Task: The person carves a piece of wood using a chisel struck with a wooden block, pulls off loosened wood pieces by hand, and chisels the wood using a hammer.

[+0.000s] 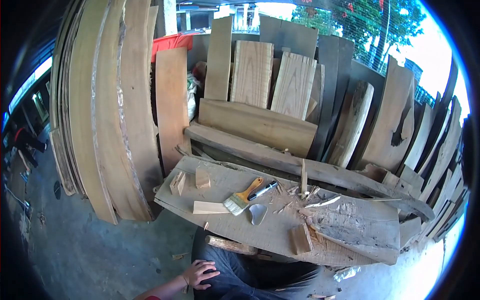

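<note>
My left hand (201, 275) rests on the dark trousers (232, 280) at my knee, fingers stretched out and slightly spread, holding nothing. My right hand is out of sight. Ahead of my knees is a rough wooden plank bench (270, 235). On it lie a paintbrush (243, 196) with a yellow handle and pale bristles, a black and white marker pen (263, 190), and a small grey rounded piece (258, 214) with a pointed end. A flat wooden strip (210, 207) touches or nearly touches the bristles. A round stick of wood (231, 245) lies below the bench's near edge.
Small wood blocks (202, 178) stand at the bench's left, another block (301, 239) near its front edge. Splinters and bark (345, 220) cover the right part. A long beam (300, 166) runs behind. Tall boards (135, 110) lean left and behind. A person (26, 145) is far left.
</note>
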### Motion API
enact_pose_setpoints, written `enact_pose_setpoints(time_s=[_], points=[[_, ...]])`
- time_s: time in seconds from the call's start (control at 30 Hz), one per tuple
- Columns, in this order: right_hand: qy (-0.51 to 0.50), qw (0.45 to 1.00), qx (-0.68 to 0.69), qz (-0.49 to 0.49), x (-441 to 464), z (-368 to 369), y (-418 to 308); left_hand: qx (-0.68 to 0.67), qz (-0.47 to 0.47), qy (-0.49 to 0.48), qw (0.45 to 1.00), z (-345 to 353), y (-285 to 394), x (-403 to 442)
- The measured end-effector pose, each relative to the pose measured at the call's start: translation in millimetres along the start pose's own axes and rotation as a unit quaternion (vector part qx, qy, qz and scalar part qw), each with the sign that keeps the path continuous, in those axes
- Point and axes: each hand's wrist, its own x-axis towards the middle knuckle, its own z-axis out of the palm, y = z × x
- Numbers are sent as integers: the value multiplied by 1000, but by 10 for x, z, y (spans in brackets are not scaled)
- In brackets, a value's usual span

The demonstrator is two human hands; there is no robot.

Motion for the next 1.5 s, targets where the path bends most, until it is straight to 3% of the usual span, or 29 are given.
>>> enact_pose_setpoints(time_s=[0.2,0.27,0.37,0.57,0.63,0.73,0.8,0.83,0.87,0.9,0.93,0.97,1.0,1.03,1.1,1.13,1.2,1.27,1.33,1.5], points=[[-13,999,18,35,30,-35,-98,-9,1,1,1000,-3,2,1],[0,996,88,21,66,-28,-103,-4,4,0,1000,-3,-3,-1],[14,1000,-13,-12,60,-60,-103,-1,2,7,1000,-15,6,5],[-6,996,84,31,75,-56,-72,-8,8,10,1000,-27,13,-3],[-21,997,62,39,87,-82,-90,-14,4,-15,1000,-38,8,4],[-47,997,-17,55,79,-96,-154,10,-37,115,993,-476,225,562],[-58,997,-9,45,60,-63,-85,101,14,312,944,-1415,455,1229],[-44,994,61,76,34,3,-35,170,7,365,916,-1892,619,1388],[-18,999,33,32,16,39,34,194,1,359,913,-2359,801,1361],[8,1000,5,-14,50,15,9,233,-4,485,843,-2571,984,1387],[-4,1000,-12,-11,68,-78,-60,181,-74,528,826,-2885,1321,1499],[-21,995,74,57,19,-4,30,229,143,678,683,-3014,1212,1777],[52,995,-34,-75,276,-316,-370,228,133,677,688,-2986,1240,1737],[79,993,-51,-74,247,-247,-265,225,126,677,689,-3241,1025,2000],[96,993,65,2,207,-175,-299,224,119,669,698,-3299,1042,1968],[88,990,49,-101,399,-280,-546,229,134,671,692,-3319,1064,2038],[100,990,-57,-75,354,-324,-543,220,128,677,690,-3387,1014,2029],[94,995,-18,-33,455,-434,-873,213,122,677,694,-3342,1066,2035],[126,988,-20,-86,506,-422,-866,209,112,680,694,-3310,1063,2034],[93,992,-10,-79,486,-490,-902,200,118,667,708,-3325,1104,1898]])
